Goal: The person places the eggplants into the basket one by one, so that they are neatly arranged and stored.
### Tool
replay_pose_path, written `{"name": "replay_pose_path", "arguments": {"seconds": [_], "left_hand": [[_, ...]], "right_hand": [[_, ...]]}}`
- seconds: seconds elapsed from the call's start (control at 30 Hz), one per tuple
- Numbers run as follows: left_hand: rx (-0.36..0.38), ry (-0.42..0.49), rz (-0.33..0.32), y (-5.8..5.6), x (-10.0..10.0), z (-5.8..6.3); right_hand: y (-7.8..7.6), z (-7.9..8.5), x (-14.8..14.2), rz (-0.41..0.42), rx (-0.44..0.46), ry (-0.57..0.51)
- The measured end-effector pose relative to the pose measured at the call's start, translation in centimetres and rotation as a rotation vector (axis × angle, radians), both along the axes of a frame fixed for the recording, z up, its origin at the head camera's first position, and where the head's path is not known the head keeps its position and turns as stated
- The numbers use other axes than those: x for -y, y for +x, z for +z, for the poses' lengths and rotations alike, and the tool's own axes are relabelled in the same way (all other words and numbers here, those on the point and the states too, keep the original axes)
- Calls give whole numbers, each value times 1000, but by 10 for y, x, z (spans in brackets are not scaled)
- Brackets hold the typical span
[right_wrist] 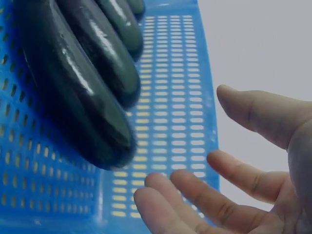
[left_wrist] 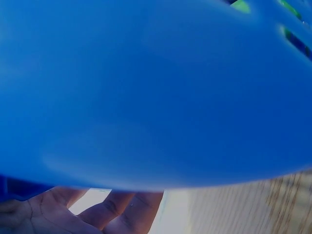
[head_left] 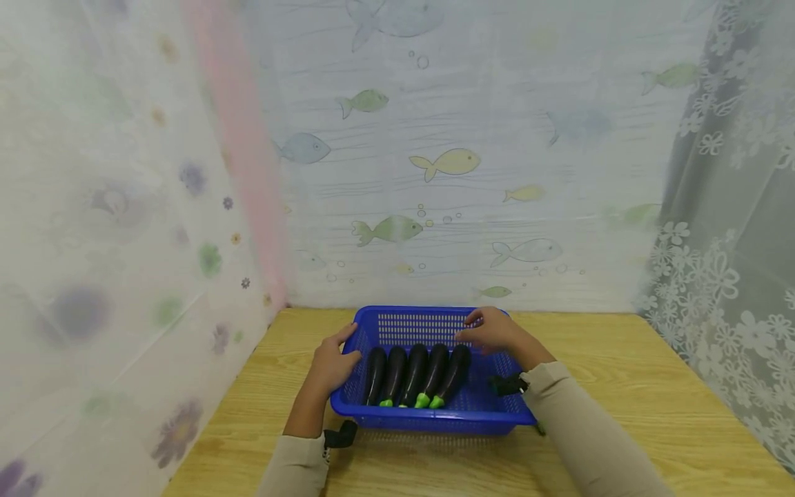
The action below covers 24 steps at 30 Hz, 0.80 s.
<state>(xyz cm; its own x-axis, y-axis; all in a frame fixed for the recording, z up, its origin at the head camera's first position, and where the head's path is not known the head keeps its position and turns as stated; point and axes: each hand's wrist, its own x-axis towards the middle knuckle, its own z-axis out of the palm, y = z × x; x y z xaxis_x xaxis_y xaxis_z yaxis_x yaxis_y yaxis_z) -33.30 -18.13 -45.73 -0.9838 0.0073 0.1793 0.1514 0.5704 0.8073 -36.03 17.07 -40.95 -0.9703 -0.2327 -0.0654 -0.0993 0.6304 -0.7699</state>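
Several dark purple eggplants (head_left: 417, 373) with green stem ends lie side by side in the left and middle of a blue plastic basket (head_left: 435, 417). My left hand (head_left: 333, 364) grips the basket's left rim, thumb over the top. In the left wrist view, fingers (left_wrist: 124, 212) show beneath the blue rim, which hides the rest. My right hand (head_left: 493, 330) hovers over the back right of the basket with spread, slightly bent fingers and nothing between them. Beside it in the right wrist view is the rounded end of the rightmost eggplant (right_wrist: 109, 141).
The basket stands on a wood-grain table (head_left: 621, 386). A small green thing (head_left: 540, 429) pokes out by the basket's front right corner, mostly hidden. Behind the table hangs a fish-print sheet (head_left: 447, 207), with a flowered sheet (head_left: 124, 276) on the left.
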Motion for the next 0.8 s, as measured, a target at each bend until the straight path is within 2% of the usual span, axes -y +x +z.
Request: {"name": "replay_pose_path", "arguments": {"seconds": [0.37,0.53,0.8], "left_hand": [[-6,8,-2,1,-1,0],[-11,9,-3,0,0,0],[-8,12,0,2,-1,2]], "right_hand": [[13,17,-26,97,-101,-68],[18,20,-42,84,-116,-89],[28,17,-68,61,-159,-121]]}}
